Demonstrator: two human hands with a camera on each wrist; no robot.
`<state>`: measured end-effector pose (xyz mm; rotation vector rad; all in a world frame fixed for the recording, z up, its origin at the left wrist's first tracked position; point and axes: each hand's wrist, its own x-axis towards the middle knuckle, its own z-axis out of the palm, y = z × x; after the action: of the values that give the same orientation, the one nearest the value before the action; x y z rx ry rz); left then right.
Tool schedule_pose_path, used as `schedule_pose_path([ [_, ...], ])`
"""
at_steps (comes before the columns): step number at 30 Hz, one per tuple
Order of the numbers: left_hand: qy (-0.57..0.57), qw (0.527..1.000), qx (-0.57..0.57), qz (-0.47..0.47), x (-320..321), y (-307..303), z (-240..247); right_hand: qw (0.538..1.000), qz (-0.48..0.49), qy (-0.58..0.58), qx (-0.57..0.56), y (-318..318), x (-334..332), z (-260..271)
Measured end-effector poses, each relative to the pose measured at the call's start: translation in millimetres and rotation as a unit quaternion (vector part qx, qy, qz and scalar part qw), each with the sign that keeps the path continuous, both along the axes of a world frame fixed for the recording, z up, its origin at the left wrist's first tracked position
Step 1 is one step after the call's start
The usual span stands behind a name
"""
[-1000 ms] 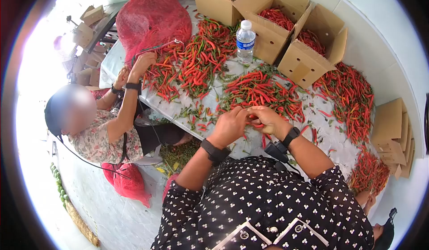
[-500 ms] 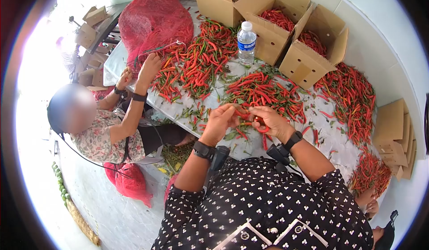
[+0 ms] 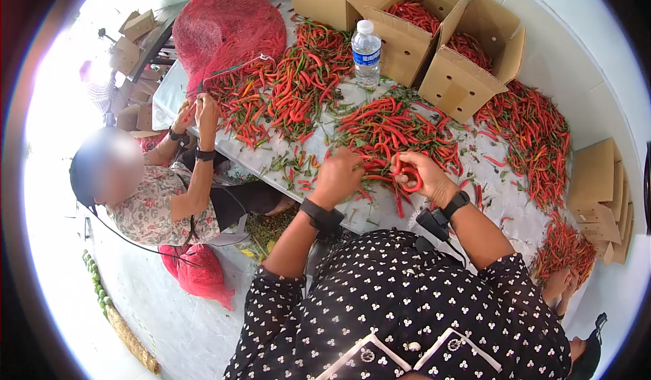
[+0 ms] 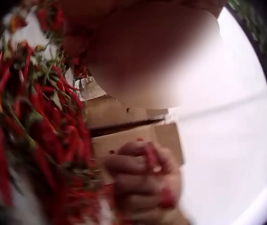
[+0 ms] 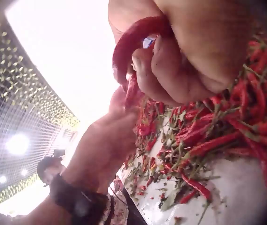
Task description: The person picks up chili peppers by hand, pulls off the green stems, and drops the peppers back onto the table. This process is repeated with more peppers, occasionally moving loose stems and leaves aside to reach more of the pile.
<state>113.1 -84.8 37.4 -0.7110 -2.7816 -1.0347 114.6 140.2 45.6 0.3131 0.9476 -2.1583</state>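
Note:
Curled fingers of my right hand [image 3: 427,182] grip red chillies [image 3: 411,176] above the table's front edge. The right wrist view shows the same hand [image 5: 185,51] with a curved red chilli [image 5: 124,44] held against its fingers. To its left is my left hand [image 3: 336,176], over scattered stems; whether it holds anything is hidden by its back. A heap of red chillies with green stems [image 3: 390,130] lies just beyond both hands. The left wrist view is blurred, with the right hand [image 4: 143,183] and red chillies in it.
A water bottle [image 3: 366,54] stands behind the heap. Cardboard boxes [image 3: 461,91] of chillies line the back. A red mesh bag [image 3: 227,27] lies at the left, beside a seated person [image 3: 169,193]. Another chilli heap [image 3: 532,146] covers the right side.
My hands, together a second ago, have moved apart. The left went left and down, and the right shifted slightly right, still gripping chillies. The seated person's hands have moved closer together.

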Motion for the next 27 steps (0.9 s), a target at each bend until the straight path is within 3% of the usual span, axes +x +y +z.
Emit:
schedule_pose_path([
  [5, 0.034, 0.986, -0.160, -0.042, 13.2, 9.1, -35.3, 0.997, -0.048, -0.054, -0.029, 8.7, 12.2, -22.1],
  [7, -0.039, 0.994, -0.099, 0.016, 16.3, 10.7, -2.9, 0.999, -0.016, -0.020, 0.044, 8.3, 17.0, -17.9],
  [10, -0.127, 0.989, -0.006, 0.073, 7.0, -0.4, 2.5, 0.993, -0.002, 0.029, 0.112, -4.2, 15.6, -4.1],
  [14, -0.227, 0.969, 0.080, 0.057, 15.2, 5.2, 26.3, 0.984, 0.001, 0.087, 0.158, -27.1, 8.4, 6.0],
  [17, -0.134, 0.979, 0.150, -0.026, 21.3, 8.6, 30.7, 0.969, -0.037, 0.105, 0.219, -40.2, 7.3, 14.0],
  [20, -0.127, 0.975, 0.171, -0.064, 23.4, 6.9, 44.9, 0.983, 0.028, 0.064, 0.170, -30.4, -0.6, 10.5],
  [22, -0.078, 0.975, 0.179, -0.107, 26.9, 2.8, 50.2, 0.996, -0.047, -0.005, 0.073, -23.3, -5.5, 3.3],
  [23, -0.101, 0.984, 0.143, -0.024, 23.7, -6.8, 40.1, 0.996, -0.045, -0.008, 0.073, -17.6, -5.9, 0.8],
  [25, 0.029, 0.989, -0.010, 0.146, 15.9, -26.1, 35.1, 0.996, -0.066, 0.016, 0.066, -8.9, -3.5, 5.4],
  [27, 0.053, 0.993, -0.043, 0.097, 18.2, -29.9, 24.3, 0.995, -0.057, 0.028, 0.082, -6.4, -1.4, 4.3],
])
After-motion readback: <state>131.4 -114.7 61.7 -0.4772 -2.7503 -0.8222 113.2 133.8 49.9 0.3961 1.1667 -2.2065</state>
